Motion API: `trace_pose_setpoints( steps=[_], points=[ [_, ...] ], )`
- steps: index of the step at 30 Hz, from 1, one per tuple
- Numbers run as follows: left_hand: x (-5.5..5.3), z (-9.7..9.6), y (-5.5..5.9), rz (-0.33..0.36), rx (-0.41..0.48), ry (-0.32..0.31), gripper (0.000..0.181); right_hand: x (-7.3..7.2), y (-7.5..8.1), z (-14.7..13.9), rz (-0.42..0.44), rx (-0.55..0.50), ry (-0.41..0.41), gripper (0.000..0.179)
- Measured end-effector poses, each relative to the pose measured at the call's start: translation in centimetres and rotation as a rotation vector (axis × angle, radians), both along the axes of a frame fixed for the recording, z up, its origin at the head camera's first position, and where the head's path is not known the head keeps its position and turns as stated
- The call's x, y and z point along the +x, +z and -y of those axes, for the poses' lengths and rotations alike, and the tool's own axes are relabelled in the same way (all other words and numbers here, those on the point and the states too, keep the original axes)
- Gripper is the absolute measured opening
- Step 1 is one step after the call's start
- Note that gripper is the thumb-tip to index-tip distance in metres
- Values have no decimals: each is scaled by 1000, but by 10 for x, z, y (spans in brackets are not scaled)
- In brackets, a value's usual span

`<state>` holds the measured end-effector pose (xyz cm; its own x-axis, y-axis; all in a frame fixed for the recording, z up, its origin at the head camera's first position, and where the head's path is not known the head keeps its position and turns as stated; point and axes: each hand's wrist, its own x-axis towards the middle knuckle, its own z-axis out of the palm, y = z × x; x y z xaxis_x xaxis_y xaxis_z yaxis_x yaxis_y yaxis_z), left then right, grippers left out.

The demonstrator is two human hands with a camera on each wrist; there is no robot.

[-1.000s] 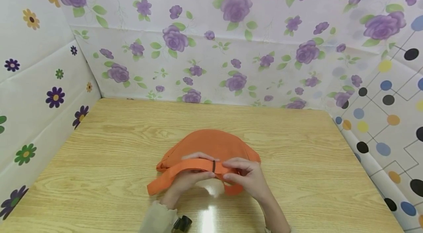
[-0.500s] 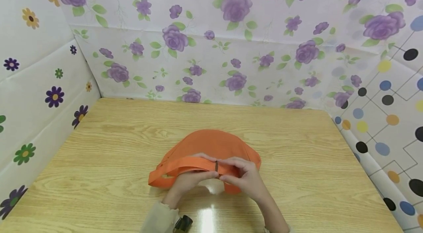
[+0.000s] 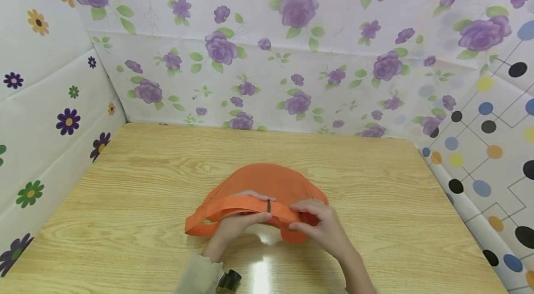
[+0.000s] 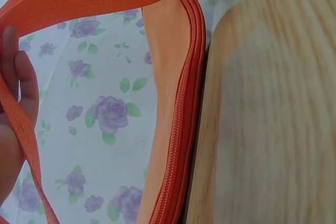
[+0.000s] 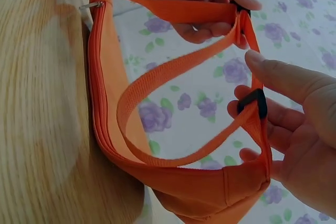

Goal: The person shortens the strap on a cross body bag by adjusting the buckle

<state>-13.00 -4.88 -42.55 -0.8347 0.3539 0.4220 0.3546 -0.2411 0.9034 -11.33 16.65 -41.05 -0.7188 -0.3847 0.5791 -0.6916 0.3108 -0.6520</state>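
A: Which step is in hand?

B: Judging by the grip, the person is adjusting the strap (image 3: 246, 202) of the orange bag (image 3: 267, 180), which rests on the wooden table (image 3: 146, 182). The band is drawn up at the bag's near side, and a loop juts out by the bag's left end.

A: And the fingers?

B: The left hand (image 3: 233, 228) holds the strap between thumb and fingers, its thumb tip at a black slider (image 3: 269, 206). The right hand (image 3: 324, 225), nearer the bag's right end, has thumb and fingers narrowed around the band, beside a black buckle (image 5: 261, 103). How firmly it grips cannot be told.

A: What would the next move call for?

B: Probably one hand steadying the slider while the other feeds slack through, keeping the band flat. A twist could make it bind. With so much loose loop about, the adjustment looks unfinished.

A: Is anything inside the bag?

B: That cannot be told; the inside is hidden. The zip (image 5: 96, 82) follows the bag's curved edge and appears closed, its metal pull (image 5: 92, 5) by the bag's left end.
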Motion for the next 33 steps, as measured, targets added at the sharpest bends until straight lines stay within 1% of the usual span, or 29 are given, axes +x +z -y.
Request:
trace_pose_setpoints(
  steps=[4, 6, 9, 11, 14, 16, 18, 22, 25, 27, 31, 33],
  points=[
    [0, 1, 0, 10, -1, -11, 27, -1, 3, 0, -10, -29, 31, 30],
    [0, 1, -1, 8, 3, -22, 28, -1, 4, 0, -30, -48, 52, 30],
    [1, 0, -3, 2, 27, -45, 29, -3, 2, 1, -57, -87, 88, 30],
    [1, 0, -4, 5, 42, -53, 30, -4, 1, 2, -52, -108, 101, 32],
    [0, 0, -5, -1, 28, -33, 29, -5, -2, 3, -57, -114, 114, 39],
    [0, 0, -5, 6, 21, -28, 29, -6, -3, 4, -68, -108, 124, 42],
    [-1, -1, -5, 3, 22, -29, 28, -6, -3, 4, -74, -116, 159, 44],
    [-1, -1, -5, -13, 59, -56, 28, -5, -4, 6, -47, -158, 226, 37],
    [-1, -1, -5, -41, 65, -53, 28, -5, -4, 7, -29, -185, 253, 32],
    [-1, -1, -5, -47, 62, -41, 28, -5, -3, 8, -34, -179, 260, 30],
    [0, -1, -4, -50, 47, -18, 28, -5, -3, 8, -52, -120, 233, 30],
    [-1, -1, -4, -44, 54, -29, 28, -5, -3, 9, -76, -88, 218, 31]
  ],
)
